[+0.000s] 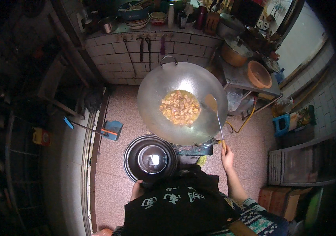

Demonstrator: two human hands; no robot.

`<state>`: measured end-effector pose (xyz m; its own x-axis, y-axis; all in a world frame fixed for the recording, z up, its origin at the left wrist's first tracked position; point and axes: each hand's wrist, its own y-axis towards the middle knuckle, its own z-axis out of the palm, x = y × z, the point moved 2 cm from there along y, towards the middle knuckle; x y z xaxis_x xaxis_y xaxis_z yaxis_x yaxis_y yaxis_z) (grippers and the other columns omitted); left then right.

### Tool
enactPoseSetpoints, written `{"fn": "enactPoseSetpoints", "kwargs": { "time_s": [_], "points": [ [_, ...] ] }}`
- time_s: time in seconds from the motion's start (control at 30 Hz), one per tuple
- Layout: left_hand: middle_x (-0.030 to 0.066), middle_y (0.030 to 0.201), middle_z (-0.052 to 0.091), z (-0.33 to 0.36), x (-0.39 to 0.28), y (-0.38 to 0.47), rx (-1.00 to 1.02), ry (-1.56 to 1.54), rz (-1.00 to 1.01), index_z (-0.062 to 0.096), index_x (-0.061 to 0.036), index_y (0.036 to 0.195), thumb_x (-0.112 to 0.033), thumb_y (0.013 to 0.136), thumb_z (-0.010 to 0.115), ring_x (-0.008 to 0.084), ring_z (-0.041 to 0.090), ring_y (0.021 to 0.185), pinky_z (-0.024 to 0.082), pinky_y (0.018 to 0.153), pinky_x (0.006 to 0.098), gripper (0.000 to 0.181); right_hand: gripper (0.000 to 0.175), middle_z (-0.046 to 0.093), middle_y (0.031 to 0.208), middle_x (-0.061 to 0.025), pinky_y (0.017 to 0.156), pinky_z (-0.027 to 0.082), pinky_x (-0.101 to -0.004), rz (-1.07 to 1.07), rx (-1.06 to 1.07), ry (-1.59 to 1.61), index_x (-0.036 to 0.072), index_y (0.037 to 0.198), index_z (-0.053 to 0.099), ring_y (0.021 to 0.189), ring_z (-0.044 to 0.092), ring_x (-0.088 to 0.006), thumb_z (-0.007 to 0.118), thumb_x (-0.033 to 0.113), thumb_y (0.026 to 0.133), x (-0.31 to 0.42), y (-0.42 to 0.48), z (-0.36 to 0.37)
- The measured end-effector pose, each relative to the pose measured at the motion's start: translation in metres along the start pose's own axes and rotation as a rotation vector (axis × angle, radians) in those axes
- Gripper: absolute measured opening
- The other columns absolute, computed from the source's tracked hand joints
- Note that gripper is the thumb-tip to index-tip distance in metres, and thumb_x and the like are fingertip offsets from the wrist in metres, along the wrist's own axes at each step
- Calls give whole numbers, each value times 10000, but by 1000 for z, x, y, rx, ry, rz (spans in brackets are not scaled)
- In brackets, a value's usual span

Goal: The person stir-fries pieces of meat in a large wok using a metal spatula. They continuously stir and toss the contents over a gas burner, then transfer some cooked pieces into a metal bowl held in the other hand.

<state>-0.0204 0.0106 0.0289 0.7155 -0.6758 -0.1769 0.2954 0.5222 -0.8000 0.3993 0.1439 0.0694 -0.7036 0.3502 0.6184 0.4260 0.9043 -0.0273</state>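
A large metal wok (156, 79) stands before me, with chunks of what looks like meat (181, 107) in yellowish liquid at its middle. My right hand (227, 156) grips the wooden handle of a spatula (219, 124). The spatula's broad head rests on or just above the wok's right inner wall. Below and left of the wok is a wide dark basin (129, 156) holding a round, shiny bowl or lid (152, 159). My left hand (137, 187) is at the basin's near rim; its fingers are partly hidden, so its grip cannot be made out.
A tiled counter (197, 34) with stacked bowls runs along the back. At the right, a metal table (236, 76) bears a lidded pot (234, 56) and an orange plastic basin (259, 74). A yellow hose (249, 119) hangs beneath. A blue dustpan (113, 130) lies on the floor at left.
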Motion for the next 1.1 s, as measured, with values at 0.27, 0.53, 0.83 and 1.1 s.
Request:
{"fn": "enactPoseSetpoints", "kwargs": {
  "time_s": [0.27,0.53,0.83,1.1],
  "points": [
    [115,1094,506,16,-5,-9,-61,27,3,426,-38,1134,-290,703,484,279,473,968,359,861,377,503,340,566,873,-236,710,447,-368,-1,9,25,8,1058,509,824,565,-344,561,165,761,-1,1,2],
    [117,1130,490,16,-5,-7,-79,109,-4,398,-42,1165,-338,707,443,297,448,999,309,906,370,547,354,568,868,-232,712,445,-369,14,19,-5,7,1075,497,818,565,-343,552,171,766,0,1,1],
    [125,1081,510,6,-3,0,-94,104,-10,421,-35,1128,-336,723,424,292,464,971,322,892,383,505,376,575,901,-217,723,448,-355,-16,12,15,5,1096,487,829,579,-307,553,181,771,-7,2,4],
    [133,1145,472,-11,0,12,-31,-6,2,375,-29,1183,-246,697,481,315,445,1014,322,910,411,543,362,578,856,-220,694,454,-358,7,6,-12,14,1082,499,783,582,-316,555,186,768,-10,3,5]
  ]
}}
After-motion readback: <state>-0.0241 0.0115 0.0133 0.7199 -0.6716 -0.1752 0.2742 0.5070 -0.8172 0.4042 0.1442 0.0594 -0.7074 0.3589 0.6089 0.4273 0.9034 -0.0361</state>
